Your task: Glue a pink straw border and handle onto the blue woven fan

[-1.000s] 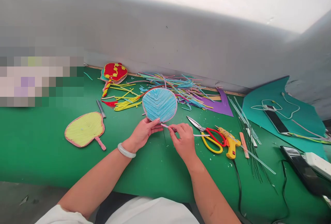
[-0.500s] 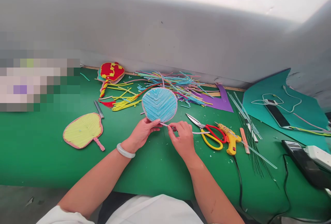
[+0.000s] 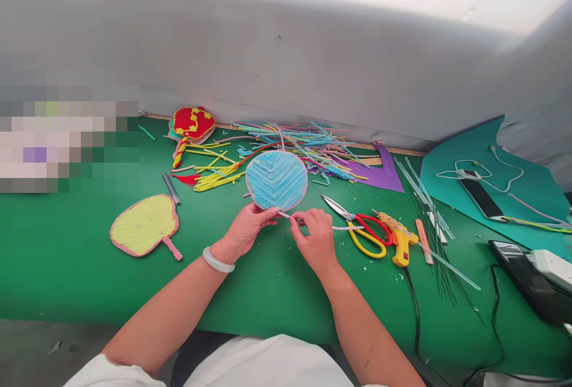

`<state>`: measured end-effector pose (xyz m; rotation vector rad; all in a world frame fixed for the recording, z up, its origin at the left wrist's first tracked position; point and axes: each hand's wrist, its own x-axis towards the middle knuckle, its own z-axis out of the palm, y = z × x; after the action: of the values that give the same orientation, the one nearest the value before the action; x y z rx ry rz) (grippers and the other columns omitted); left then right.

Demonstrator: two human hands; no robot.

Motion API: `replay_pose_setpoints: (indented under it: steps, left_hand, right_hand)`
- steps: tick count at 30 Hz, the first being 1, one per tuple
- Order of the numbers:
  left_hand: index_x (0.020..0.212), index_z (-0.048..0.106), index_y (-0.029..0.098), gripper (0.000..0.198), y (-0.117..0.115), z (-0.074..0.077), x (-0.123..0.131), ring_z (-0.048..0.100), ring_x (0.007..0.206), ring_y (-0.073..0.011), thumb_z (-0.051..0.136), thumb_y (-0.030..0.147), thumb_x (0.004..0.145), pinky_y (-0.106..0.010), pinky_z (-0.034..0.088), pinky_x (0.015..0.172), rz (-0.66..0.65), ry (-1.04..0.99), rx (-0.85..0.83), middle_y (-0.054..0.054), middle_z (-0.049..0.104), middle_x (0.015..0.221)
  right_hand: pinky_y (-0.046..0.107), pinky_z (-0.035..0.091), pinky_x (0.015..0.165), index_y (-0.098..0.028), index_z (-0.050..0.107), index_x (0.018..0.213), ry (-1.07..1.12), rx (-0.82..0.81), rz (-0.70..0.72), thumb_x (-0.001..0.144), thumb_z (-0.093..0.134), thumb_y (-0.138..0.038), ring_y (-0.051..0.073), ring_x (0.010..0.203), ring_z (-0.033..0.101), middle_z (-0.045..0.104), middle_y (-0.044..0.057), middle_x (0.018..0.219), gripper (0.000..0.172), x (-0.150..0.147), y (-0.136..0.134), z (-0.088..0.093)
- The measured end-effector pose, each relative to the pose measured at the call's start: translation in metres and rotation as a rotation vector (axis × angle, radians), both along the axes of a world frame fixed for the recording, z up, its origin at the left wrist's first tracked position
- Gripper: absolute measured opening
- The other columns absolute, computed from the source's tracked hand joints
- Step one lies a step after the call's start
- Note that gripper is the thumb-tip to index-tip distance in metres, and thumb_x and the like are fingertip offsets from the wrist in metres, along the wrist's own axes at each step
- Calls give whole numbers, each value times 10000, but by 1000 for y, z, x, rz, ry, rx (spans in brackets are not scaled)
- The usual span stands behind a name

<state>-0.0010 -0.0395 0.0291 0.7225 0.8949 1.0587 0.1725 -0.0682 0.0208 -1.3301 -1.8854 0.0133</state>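
Observation:
A round blue fan panel [image 3: 276, 180] made of pipe cleaners in a chevron pattern, edged in pale pink, is upright in front of me. My left hand [image 3: 252, 225] pinches its lower rim between thumb and fingers. My right hand [image 3: 314, 233] is closed on a pale pink pipe cleaner [image 3: 347, 228], just right of the rim's bottom; one stretch runs between the two hands and the tail sticks out to the right toward the scissors. Another pale pink strand [image 3: 281, 136] rises from the panel's top.
Left lie a yellow leaf-shaped fan [image 3: 145, 225], a grey stick [image 3: 170, 189] and a red fan [image 3: 193, 123]. Loose pipe cleaners [image 3: 308, 143] pile behind. To the right are scissors [image 3: 375, 247], a yellow glue gun [image 3: 401, 244], green wires [image 3: 440, 268], phones and cables on the green table [image 3: 259, 292].
Almost nothing differs. The whole view has shifted very slightly; both hands keep their grip on the fan's rim and the pale pink pipe cleaner.

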Motion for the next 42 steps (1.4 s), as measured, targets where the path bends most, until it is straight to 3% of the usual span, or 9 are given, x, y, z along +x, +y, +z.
replay_pose_setpoints:
  steps: [21,33,38,42]
  left_hand:
    - [898,697,152,318,-1,4,0,622,753,-141,868,243,647,-295,473,751,23,-8,25,-28,719,864]
    - [921,699,170,289,-3,4,-3,651,837,-163,843,256,686,-305,481,790,25,-63,-9,-37,727,922]
    - [900,698,171,276,-2,4,-3,648,834,-162,844,246,679,-307,479,789,47,-67,-15,-28,720,882]
    - [915,701,174,291,-1,3,-4,647,838,-159,847,246,673,-308,485,787,54,-72,-10,-23,715,887]
  right_hand:
    - [351,363,760,-234,672,944,46,-27,47,948,570,-239,179,771,560,632,13,787,102,0,0,-1]
    - [365,386,785,-225,635,927,120,-91,93,942,541,-198,191,825,576,679,27,850,98,-1,0,-2]
    - [359,446,760,-226,595,915,226,-134,69,940,512,-237,182,773,589,659,27,814,88,-1,-2,-2]
    - [305,500,644,-226,569,961,339,-205,72,958,473,-282,160,709,607,662,32,829,111,-3,-3,-2]
